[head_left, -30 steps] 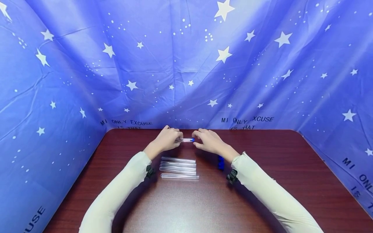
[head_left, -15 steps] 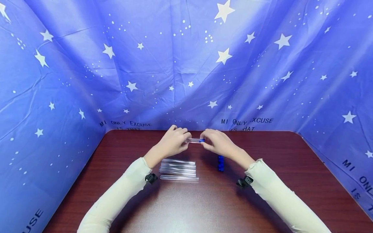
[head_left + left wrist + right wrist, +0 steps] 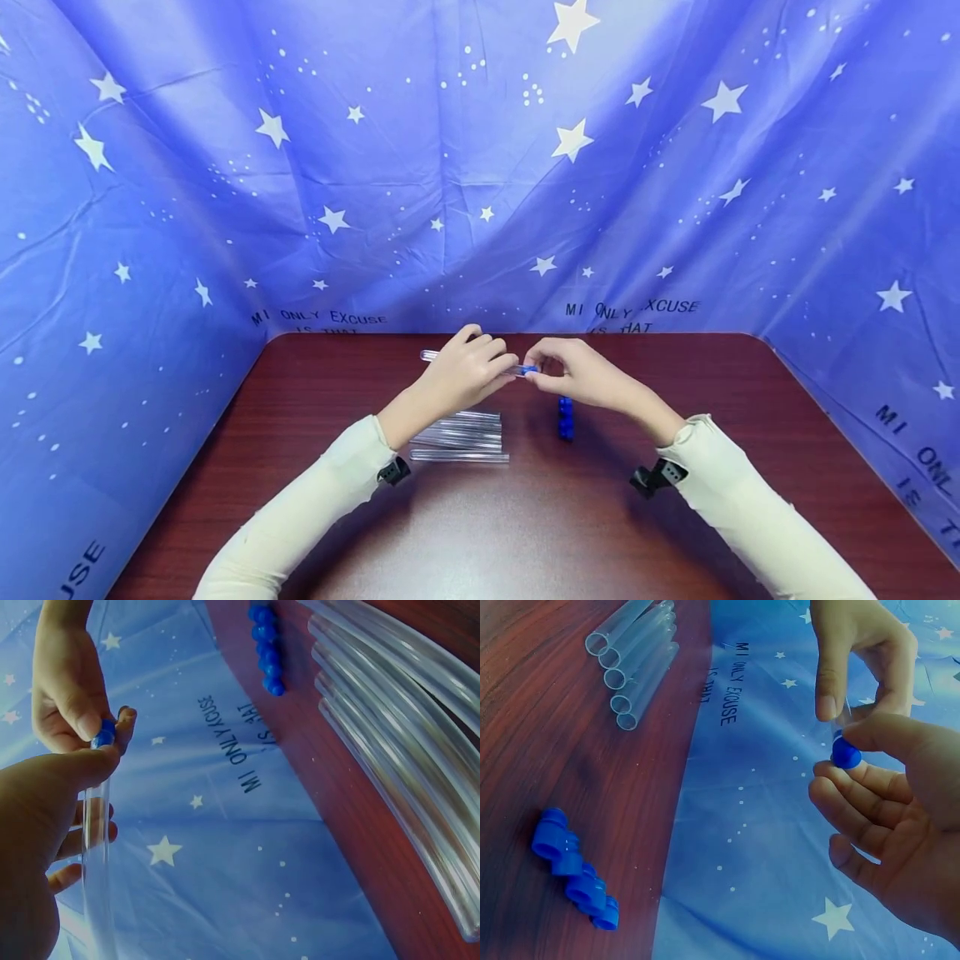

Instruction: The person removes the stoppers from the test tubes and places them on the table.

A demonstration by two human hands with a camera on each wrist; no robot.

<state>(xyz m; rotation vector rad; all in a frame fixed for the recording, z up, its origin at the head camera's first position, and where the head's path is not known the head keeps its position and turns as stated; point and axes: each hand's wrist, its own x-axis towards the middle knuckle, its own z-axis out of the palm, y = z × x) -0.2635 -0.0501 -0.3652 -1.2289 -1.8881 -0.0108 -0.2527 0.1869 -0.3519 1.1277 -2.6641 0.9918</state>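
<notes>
Above the far part of the table, my left hand point(image 3: 461, 375) grips a clear test tube point(image 3: 95, 847) along its length. The tube's rounded end pokes out to the left of that hand in the head view, and the tube slopes slightly down to the right. At its other end sits a blue cap point(image 3: 846, 753). My right hand point(image 3: 577, 371) pinches this cap between thumb and fingers; its other fingers are loosely bent. How deep the cap sits on the tube is partly hidden by the fingertips.
Several clear test tubes point(image 3: 459, 435) lie side by side on the brown table point(image 3: 450, 533), below my left hand. Several blue caps point(image 3: 566, 418) stand in a short row to their right. A blue star-printed curtain point(image 3: 450, 167) hangs behind the table.
Both hands have moved right with the tube, which has gone from level to tilted. My right fingers, loosely beside the cap a second ago, now pinch it. The tube's rounded end has come into view.
</notes>
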